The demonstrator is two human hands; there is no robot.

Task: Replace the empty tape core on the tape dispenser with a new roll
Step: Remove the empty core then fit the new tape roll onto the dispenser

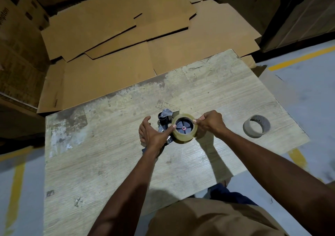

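A tape dispenser [165, 118] of metal and black plastic lies on the worn wooden table [112, 163]. A new roll of clear tape [181, 137] sits around its black hub. My left hand [154, 136] lies over the dispenser's handle, thumb pressed on the roll's left rim, other fingers spread. My right hand [211, 122] pinches the roll's right rim between thumb and forefinger. The empty grey cardboard core [256, 126] stands on the table to the right, apart from both hands.
Flattened cardboard sheets [126, 41] lie stacked beyond the table's far edge. Cardboard boxes [16, 41] stand at the left, dark stacks at the upper right. The grey floor [311, 83] carries yellow lines. The table's right edge runs close to the empty core.
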